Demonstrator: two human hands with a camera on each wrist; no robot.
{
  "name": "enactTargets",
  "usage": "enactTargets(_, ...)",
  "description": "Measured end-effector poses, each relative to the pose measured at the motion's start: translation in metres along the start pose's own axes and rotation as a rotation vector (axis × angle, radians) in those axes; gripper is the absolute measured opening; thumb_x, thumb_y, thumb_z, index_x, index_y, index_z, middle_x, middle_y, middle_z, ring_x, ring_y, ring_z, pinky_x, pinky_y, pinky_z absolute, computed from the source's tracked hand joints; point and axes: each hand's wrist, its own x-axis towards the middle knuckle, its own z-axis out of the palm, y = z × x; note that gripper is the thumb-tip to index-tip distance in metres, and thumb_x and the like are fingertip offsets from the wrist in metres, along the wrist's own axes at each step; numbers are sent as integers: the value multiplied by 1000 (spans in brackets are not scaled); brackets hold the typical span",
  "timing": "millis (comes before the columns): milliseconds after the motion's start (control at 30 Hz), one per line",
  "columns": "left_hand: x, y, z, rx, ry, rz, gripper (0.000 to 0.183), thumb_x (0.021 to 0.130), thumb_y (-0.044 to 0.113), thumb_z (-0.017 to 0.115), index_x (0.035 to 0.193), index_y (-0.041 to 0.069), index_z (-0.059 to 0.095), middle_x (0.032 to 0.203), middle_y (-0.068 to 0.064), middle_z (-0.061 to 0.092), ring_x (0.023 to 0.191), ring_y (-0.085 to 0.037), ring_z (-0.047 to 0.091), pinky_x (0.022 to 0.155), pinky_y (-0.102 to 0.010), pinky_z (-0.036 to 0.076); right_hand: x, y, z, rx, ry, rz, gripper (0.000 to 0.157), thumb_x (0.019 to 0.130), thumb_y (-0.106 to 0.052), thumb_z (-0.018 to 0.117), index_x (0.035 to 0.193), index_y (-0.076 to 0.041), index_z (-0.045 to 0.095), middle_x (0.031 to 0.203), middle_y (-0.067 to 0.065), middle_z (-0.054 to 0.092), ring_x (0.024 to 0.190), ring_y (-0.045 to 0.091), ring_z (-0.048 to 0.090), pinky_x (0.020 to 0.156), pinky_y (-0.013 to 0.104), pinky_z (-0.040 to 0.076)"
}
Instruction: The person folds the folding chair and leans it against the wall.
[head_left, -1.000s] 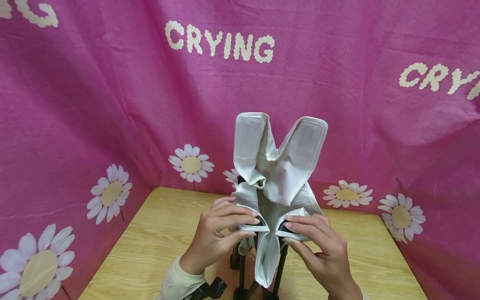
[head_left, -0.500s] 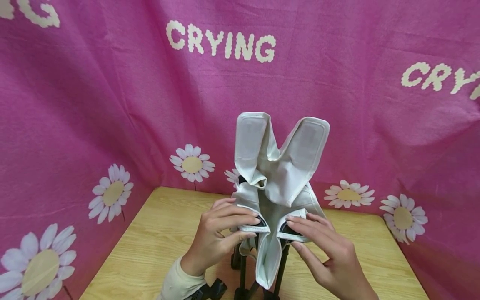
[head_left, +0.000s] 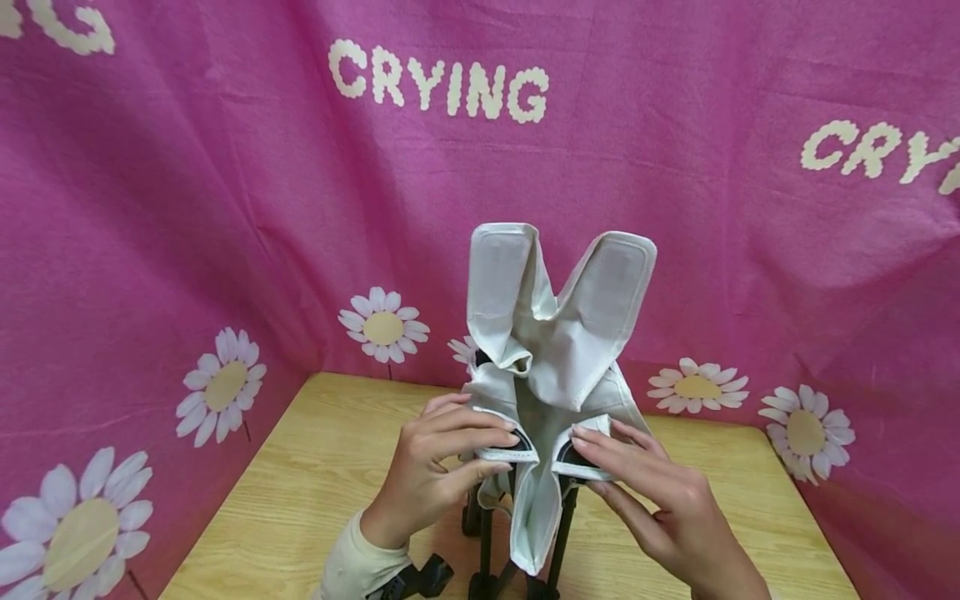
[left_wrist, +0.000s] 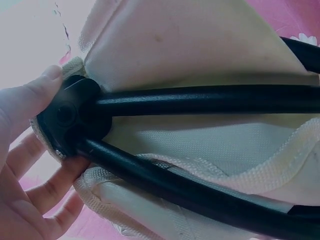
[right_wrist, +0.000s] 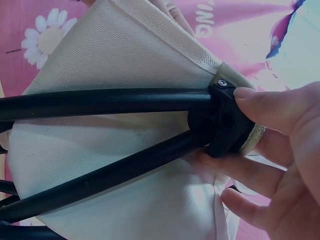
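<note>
A folding camp chair with off-white fabric (head_left: 573,362) and black tube legs (head_left: 483,542) stands in front of me, partly folded. Two wide fabric flaps rise at its back. My left hand (head_left: 431,462) pinches the near left seat corner, fingers on top and thumb below. On the near right corner, my right hand (head_left: 671,500) does likewise. The left wrist view has a black plastic joint (left_wrist: 65,112) between thumb and fingers, two tubes (left_wrist: 215,100) running from it. In the right wrist view, my thumb (right_wrist: 275,107) presses a matching joint (right_wrist: 225,122) inside the fabric corner.
The chair stands on a light wooden table (head_left: 285,475). A pink cloth (head_left: 660,167) with daisies and lettering hangs round the back and sides. A black device (head_left: 420,579) sits at my left cuff.
My right hand has shifted slightly right and re-placed its thumb and fingers on the right corner. The left hand and chair have hardly moved.
</note>
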Motion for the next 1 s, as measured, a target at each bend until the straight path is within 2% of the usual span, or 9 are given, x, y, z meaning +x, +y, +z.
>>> enactTargets(233, -12, -15, 5, 4, -16, -20, 26, 68, 9, 77, 93, 7, 71, 92, -4, 68, 86, -11, 62, 90, -47, 38, 5, -2, 2, 14, 28, -22, 28, 85, -7, 60, 105, 12, 60, 107, 22, 61, 101, 25, 60, 101, 37, 31)
enactTargets(400, -15, -21, 6, 2, -23, -22, 25, 70, 12, 76, 94, 7, 71, 94, -3, 68, 88, -11, 62, 91, -47, 37, 8, -6, 2, 2, 37, -12, 27, 86, -8, 60, 105, 11, 61, 106, 22, 62, 102, 25, 59, 102, 35, 30)
enactTargets(533, -12, -18, 6, 1, -17, -14, 27, 67, 9, 77, 93, 6, 71, 93, -5, 68, 87, -12, 63, 90, -47, 38, 6, -4, 3, 0, 41, -12, 27, 85, -7, 61, 104, 11, 61, 106, 22, 62, 101, 27, 60, 102, 37, 30)
enactTargets(767, 2, -2, 1, -13, -8, 14, 25, 65, 4, 76, 90, 4, 70, 90, -7, 68, 83, -15, 63, 87, -46, 39, -4, 4, 6, -22, 40, 7, 27, 83, -6, 63, 106, 9, 62, 107, 20, 62, 99, 26, 60, 99, 37, 32)
enactTargets(1000, 3, -4, 2, 3, -3, 45, 22, 68, 6, 76, 89, 4, 71, 90, -7, 68, 84, -15, 63, 87, -44, 39, -5, 5, 7, -56, 41, 11, 27, 84, -8, 63, 106, 6, 63, 107, 18, 62, 99, 25, 60, 93, 33, 33)
